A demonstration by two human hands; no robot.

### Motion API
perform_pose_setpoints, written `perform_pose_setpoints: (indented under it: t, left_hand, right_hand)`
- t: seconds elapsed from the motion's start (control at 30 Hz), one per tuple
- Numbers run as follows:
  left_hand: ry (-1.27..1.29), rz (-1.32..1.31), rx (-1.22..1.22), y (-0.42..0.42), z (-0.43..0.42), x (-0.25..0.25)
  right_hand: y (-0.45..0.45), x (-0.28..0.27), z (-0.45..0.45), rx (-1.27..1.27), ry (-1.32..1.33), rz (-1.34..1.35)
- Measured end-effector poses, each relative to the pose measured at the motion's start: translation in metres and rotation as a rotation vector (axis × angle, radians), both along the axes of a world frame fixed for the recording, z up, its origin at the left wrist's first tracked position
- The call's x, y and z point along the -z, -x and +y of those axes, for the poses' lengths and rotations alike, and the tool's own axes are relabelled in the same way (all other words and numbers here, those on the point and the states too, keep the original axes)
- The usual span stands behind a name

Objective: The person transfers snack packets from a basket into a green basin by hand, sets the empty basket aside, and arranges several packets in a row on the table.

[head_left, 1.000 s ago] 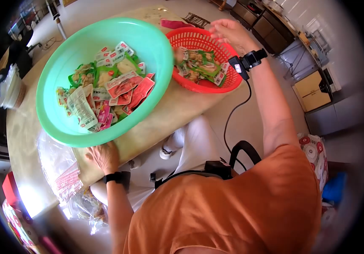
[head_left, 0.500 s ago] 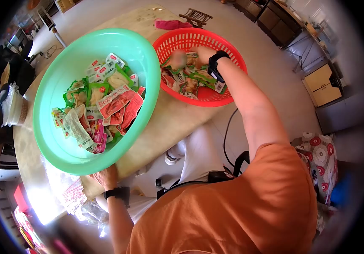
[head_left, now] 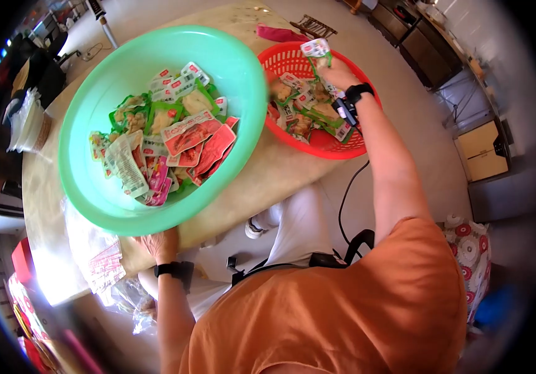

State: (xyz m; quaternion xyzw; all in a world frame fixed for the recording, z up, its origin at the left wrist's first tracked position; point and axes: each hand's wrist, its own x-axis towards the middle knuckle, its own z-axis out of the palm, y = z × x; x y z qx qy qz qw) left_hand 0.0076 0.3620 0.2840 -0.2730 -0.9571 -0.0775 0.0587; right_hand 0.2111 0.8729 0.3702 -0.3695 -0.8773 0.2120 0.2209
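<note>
A green basin point(head_left: 87, 199) on the table holds several food packets, the red ones point(head_left: 190, 134) at its right side. Beside it stands a red basket point(head_left: 293, 145) with more packets point(head_left: 305, 103) in it. Over the basket, my right hand point(head_left: 339, 73) is closed on a white and green packet point(head_left: 315, 48) and lifts it above the others. My left hand point(head_left: 160, 244) lies at the table's near edge, just below the basin's rim, which hides part of its fingers; whether they grip anything cannot be made out.
Clear plastic bags point(head_left: 102, 265) lie at the table's point(head_left: 243, 199) left near edge. A pink cloth point(head_left: 278, 33) is behind the red basket. White plastic containers point(head_left: 31, 128) stand at the left. A small wooden stool point(head_left: 313, 27) is on the floor beyond.
My right hand went from above the red basket down among its packets, then rose with one packet in it. My left hand stays by the basin's near rim.
</note>
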Motion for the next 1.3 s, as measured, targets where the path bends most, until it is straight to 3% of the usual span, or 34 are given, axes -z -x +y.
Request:
perform_pose_setpoints:
  t: [0.03,0.17,0.33,0.53,0.67,0.7,0.8,1.0,1.13,1.23,1.3]
  left_hand:
    - [0.03,0.004,0.019,0.001,-0.001,0.001]
    - [-0.035,0.075,-0.031,0.006,-0.014,0.016]
    - [-0.103,-0.093,-0.107,-0.007,-0.003,-0.021]
    - [-0.168,-0.073,-0.077,-0.004,-0.008,-0.019]
    - [-0.24,-0.063,-0.099,-0.001,-0.009,-0.01]
    - [-0.223,-0.094,-0.099,-0.001,-0.008,-0.012]
    - [-0.256,-0.073,-0.104,-0.001,-0.011,-0.013]
    - [-0.26,-0.09,-0.132,0.003,-0.014,-0.007]
    - [-0.298,-0.097,-0.121,0.004,-0.013,-0.008]
    - [-0.323,-0.146,-0.111,0.003,-0.013,-0.013]
    - [-0.285,-0.177,-0.118,0.002,-0.013,-0.019]
  right_hand:
    - [0.0,-0.012,-0.013,-0.094,0.226,0.196]
    - [0.014,-0.062,-0.062,-0.039,0.702,0.384]
    - [0.026,-0.098,-0.083,-0.164,0.623,0.359]
    - [0.032,-0.125,-0.095,-0.137,0.479,0.338]
    - [0.035,-0.132,-0.075,-0.209,0.55,0.39]
    - [0.04,-0.142,-0.086,-0.19,0.479,0.368]
    - [0.07,-0.162,-0.121,-0.301,0.621,0.468]
    - [0.166,-0.151,-0.152,-0.498,0.683,0.521]
    - [0.248,-0.129,-0.183,-0.709,0.867,0.357]
    - [0.289,-0.114,-0.251,-0.712,0.842,0.438]
    - [0.274,-0.129,-0.276,-0.509,0.697,0.365]
